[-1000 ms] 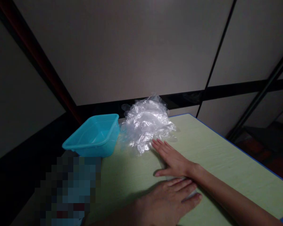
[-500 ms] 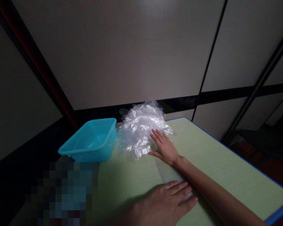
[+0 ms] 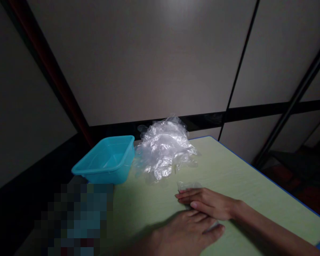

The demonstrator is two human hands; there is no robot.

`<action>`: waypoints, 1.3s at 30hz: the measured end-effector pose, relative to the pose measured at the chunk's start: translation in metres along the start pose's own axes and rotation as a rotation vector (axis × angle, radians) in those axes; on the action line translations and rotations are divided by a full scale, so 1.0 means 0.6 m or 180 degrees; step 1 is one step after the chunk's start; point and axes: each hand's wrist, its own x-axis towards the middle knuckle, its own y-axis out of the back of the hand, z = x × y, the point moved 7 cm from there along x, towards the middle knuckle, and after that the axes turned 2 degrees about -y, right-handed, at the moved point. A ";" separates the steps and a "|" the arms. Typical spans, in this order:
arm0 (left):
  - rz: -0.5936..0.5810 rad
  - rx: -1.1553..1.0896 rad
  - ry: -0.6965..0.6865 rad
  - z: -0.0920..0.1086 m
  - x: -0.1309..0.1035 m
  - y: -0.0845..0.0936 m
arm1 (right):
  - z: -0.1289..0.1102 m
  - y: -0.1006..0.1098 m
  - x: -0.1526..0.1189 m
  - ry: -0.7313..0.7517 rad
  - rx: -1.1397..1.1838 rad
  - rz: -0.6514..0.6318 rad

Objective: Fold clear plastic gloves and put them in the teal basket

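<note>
My left hand (image 3: 186, 229) lies palm down near the front of the table, fingers stretched out. A thin piece of clear plastic film (image 3: 189, 185), which looks like a disposable glove, is partly hidden beneath my hands. My right hand (image 3: 212, 204) rests flat on this film just beyond the left one, its fingers straight and its thumb against the left fingers. Farther back sits a heap of crinkled clear plastic gloves (image 3: 164, 149), apart from both hands.
A turquoise plastic basin (image 3: 117, 174) stands at the table's left edge, beside the heap. The pale green table (image 3: 229, 170) has a blue rim. Behind it rise light cabinet panels (image 3: 160, 64) with a dark band.
My right hand has drawn back from the edge of the heap toward me, now beside my left hand on the film. My left hand stays about where it was.
</note>
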 end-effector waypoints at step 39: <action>0.1328 -0.0519 0.0801 -0.043 -0.078 0.043 | -0.046 -0.014 -0.115 -0.0122 -0.2972 0.0171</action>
